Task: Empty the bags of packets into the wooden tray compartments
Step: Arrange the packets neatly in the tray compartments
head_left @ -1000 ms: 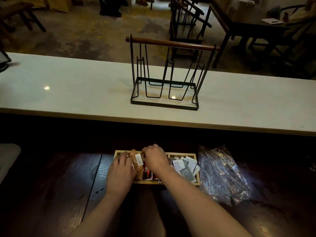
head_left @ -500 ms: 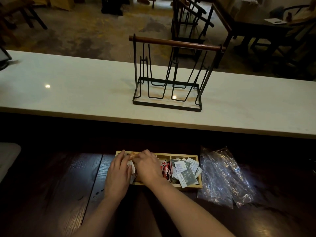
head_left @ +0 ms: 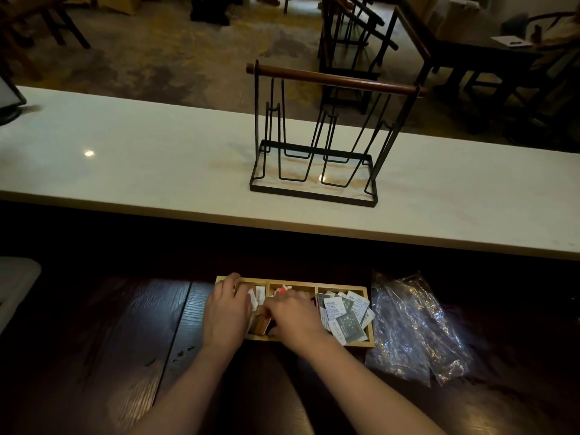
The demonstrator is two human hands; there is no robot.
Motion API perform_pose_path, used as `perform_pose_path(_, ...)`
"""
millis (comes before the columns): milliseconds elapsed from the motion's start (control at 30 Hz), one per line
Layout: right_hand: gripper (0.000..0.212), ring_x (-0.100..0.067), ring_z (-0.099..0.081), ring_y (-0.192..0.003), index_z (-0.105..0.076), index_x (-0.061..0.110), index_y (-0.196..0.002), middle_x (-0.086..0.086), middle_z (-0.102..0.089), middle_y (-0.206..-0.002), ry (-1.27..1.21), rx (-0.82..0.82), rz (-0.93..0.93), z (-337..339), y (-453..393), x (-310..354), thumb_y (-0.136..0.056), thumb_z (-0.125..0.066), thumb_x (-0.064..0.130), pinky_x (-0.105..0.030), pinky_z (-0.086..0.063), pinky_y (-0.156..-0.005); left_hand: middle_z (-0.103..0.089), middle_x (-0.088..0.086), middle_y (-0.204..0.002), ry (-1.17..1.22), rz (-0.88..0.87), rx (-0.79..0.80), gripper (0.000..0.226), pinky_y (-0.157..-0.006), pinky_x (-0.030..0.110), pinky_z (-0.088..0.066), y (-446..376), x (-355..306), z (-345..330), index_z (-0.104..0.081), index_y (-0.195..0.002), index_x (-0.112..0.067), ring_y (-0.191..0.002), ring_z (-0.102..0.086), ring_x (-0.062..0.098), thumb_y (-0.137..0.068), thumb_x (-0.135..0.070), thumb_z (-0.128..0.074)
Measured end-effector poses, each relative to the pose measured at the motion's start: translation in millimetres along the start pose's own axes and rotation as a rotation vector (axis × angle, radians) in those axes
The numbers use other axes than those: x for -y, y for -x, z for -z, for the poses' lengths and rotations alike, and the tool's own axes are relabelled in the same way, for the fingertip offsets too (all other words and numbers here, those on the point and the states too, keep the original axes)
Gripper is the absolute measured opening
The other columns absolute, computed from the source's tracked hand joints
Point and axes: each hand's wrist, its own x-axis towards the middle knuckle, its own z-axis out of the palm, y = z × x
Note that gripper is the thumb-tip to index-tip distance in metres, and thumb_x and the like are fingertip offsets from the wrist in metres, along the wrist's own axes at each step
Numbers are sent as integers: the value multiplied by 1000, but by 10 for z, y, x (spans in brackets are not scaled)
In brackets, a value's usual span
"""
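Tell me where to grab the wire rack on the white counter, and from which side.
Grip the wire rack by the wooden bar across its top, coming down from above. That bar sits clear and horizontal at mid-width, likely balancing the load; the thin wires below give a poorer hold.

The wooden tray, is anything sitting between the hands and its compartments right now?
Nothing visible does. Both the left hand and the right hand already rest over the wooden tray, on the packets in its left compartment.

Café or restaurant, long white service counter, dark dining tables, wooden chairs
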Motion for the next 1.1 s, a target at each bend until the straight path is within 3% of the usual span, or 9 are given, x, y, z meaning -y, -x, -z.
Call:
perform_pose_path(233, 29, -24, -63, -75, -67, 11, -81, -5, -67, -67, 25, -195, 8, -202, -102, 214, -57, -77, -2, -34, -52, -77, -60, 7, -101, -138, -34, 82, 32, -67, 39, -47, -130, -58, 15, -66, -91, -16, -87, -54, 28, -62, -20, -77)
perform_pose_path(367, 37, -25, -62, -89, -67, 10, -98, -7, -69, -87, 32, -243, 35, -250, -100, 153, -63, -73, -1, -36, -51, -85, -58, 4, -97, -106, -74, 31, 13, -67, 38, -46, -151, -17, 14, -68, -85, -18, -86, -53, 25, -76, -26, -65)
perform_pose_path(467, 39, -28, -56, -107, -64, 11, -109, -9, -64, -108, -118, -264, 7, -183, -34, 38, -74, -59, -5, -39, -44, -95, -59, 5, -110, 45, -77, 17, 40, -73, 38, -47, -168, 44, 39, -69, -95, -21, -92, -53, 25, -89, -39, -34)
perform_pose_path(567, 37, -16, -51, -119, -59, 22, -122, 3, -60, -124, -247, -425, -144, -83, 120, -205, -87, -55, 10, -34, -41, -103, -48, -1, -132, 398, -43, -1, 53, -95, 31, -39, -143, 153, 178, -60, -120, -25, -115, -49, 18, -90, -46, -21)
perform_pose_path(700, 53, -12, -17, -144, -31, 38, -142, 12, -26, -153, -237, -332, -300, -146, 533, -670, -92, -28, 55, -42, -17, -119, -20, -11, -152, 559, -70, 78, 53, -109, 29, -23, 90, 462, 251, -36, -138, -46, -138, -23, 8, -88, -62, -25)
perform_pose_path(800, 58, -10, 15, -146, -7, 49, -145, 16, 8, -157, -109, -164, -278, -301, 772, -841, -90, -12, 67, -51, 12, -116, 4, -6, -160, 272, -279, 199, 72, -116, 41, -11, 265, 592, 120, -4, -143, -54, -147, 4, 16, -81, -73, -34)
perform_pose_path(867, 60, -12, 22, -144, 2, 52, -145, 15, 16, -156, -31, -126, -256, -387, 806, -871, -88, -7, 70, -54, 20, -111, 9, -2, -160, 83, -360, 227, 88, -115, 51, -6, 302, 553, 20, 3, -144, -51, -147, 11, 22, -73, -77, -42)
perform_pose_path(967, 56, -12, 15, -146, -2, 49, -146, 12, 5, -159, -19, -150, -245, -466, 735, -870, -93, -11, 65, -58, 15, -112, -6, 3, -160, -27, -351, 202, 84, -112, 58, -15, 260, 444, -57, -12, -145, -50, -147, 0, 29, -71, -78, -42)
perform_pose_path(1100, 47, -13, -23, -143, -27, 42, -143, 6, -35, -152, -2, -215, -283, -498, 594, -909, -98, -17, 49, -55, 0, -115, -35, 4, -151, -79, -313, 174, 60, -104, 60, -36, 136, 327, -59, -42, -132, -46, -138, -27, 33, -76, -67, -44)
